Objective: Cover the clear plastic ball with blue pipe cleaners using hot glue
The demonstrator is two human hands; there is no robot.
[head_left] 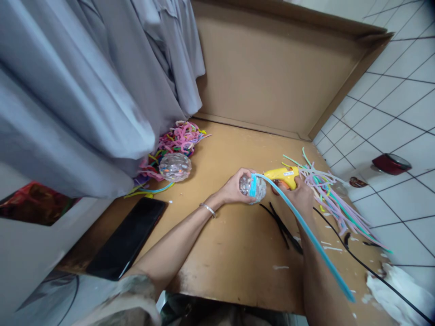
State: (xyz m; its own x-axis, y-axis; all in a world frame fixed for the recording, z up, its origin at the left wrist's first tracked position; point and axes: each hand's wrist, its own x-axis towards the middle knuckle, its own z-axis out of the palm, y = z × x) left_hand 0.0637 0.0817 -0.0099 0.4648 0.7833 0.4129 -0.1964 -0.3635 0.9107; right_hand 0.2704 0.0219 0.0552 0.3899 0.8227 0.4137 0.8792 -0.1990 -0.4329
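My left hand [238, 188] is closed around a clear, textured round ball [261, 190] held over the table. Light blue bands cross the ball's face, and a long light blue pipe cleaner [306, 228] runs from its top across my right forearm, its far end hanging loose. In my right hand [302, 195] is a yellow glue gun [282, 174], its nozzle pointing left at the pipe cleaner, close to the ball. Whether the nozzle touches the pipe cleaner I cannot tell. Part of the glue gun's handle is hidden by my fingers.
A second clear ball [175, 167] sits beside a heap of tangled pipe cleaners [183, 138] at left. Straight pipe cleaners [340, 203] lie at right, near a black cord [360, 258]. A black phone [127, 237] rests at the left edge. Cardboard [275, 68] stands behind; grey cloth [102, 90] hangs left.
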